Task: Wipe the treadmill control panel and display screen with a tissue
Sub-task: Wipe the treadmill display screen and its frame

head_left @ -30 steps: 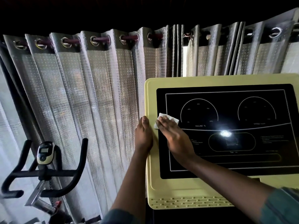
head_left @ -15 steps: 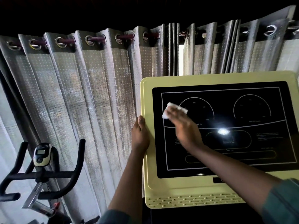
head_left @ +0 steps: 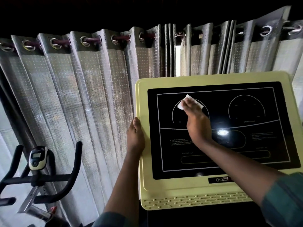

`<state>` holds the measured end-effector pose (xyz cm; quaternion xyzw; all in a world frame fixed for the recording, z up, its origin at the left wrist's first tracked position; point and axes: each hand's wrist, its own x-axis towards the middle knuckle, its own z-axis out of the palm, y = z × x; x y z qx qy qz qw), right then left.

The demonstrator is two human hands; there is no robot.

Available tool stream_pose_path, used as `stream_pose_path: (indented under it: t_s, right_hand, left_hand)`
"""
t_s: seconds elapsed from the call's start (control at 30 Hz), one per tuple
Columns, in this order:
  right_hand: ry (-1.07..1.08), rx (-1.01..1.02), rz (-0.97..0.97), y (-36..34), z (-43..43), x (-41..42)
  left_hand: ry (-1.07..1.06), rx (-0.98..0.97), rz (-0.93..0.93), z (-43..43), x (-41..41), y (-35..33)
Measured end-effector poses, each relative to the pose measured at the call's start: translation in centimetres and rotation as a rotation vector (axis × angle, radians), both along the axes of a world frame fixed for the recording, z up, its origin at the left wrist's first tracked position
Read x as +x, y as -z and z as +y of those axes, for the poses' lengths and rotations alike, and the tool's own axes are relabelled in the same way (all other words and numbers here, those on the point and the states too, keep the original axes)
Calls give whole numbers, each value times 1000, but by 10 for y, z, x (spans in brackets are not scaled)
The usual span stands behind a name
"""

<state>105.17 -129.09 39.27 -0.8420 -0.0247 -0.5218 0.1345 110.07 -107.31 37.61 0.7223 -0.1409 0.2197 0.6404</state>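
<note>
Tissue (head_left: 181, 106): white, folded, lying flat on the display screen (head_left: 246, 145), on its upper left dial. Right hand (head_left: 196, 123): fingers straight and together, pressing the tissue to the screen. Control panel (head_left: 172, 189): yellow, framing the screen. Left hand (head_left: 135, 136): grips the panel's left edge, thumb in front, fingers hidden behind. Left of the panel: curtain (head_left: 82, 95), exercise bike (head_left: 37, 176).

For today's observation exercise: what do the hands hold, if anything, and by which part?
Left hand grips the left edge of the control panel; right hand presses the tissue flat against the display screen, covering its middle.
</note>
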Motion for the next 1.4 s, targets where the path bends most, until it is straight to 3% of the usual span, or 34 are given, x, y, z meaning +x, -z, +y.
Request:
stream_pose_path:
  t_s: [0.2, 0.43, 0.57, 0.63, 0.7, 0.8, 0.87, 0.97, 1.03, 1.2, 1.27, 1.4]
  right_hand:
    - [-182, -319, 78, 45, 8, -29]
    - [25, 46, -21, 14, -28, -15]
    - [-68, -197, 8, 55, -13, -31]
    - [-111, -258, 32, 44, -30, -32]
    - [-72, -160, 35, 21, -53, -29]
    - [25, 30, -12, 9, -70, -26]
    - [31, -18, 3, 29, -63, -33]
    - [-78, -249, 91, 64, -54, -53]
    - [-129, -274, 108, 55, -70, -56]
    - [62, 52, 32, 6, -125, -38]
    - [57, 38, 46, 17, -125, -43]
    - [-115, -220, 110, 46, -125, -67]
  left_hand:
    - [2, 7, 7, -1, 1, 3]
    - [-45, -1, -11, -4, 0, 2]
    - [-109, 20, -29, -5, -3, -1]
    - [-234, 116, -56, -5, -5, 0]
    - [-433, 216, -73, -10, -4, -1]
    - [-581, 175, -176, -23, -6, -20]
    - [-611, 195, -295, -37, -1, -38]
    - [-622, 301, -422, -65, 8, -67]
    - [-582, 424, -488, -91, 13, -86]
    - [-385, 714, -664, -153, 26, -132]
    - [-341, 822, -642, -175, 29, -146]
    - [-441, 893, -501, -201, 34, -159]
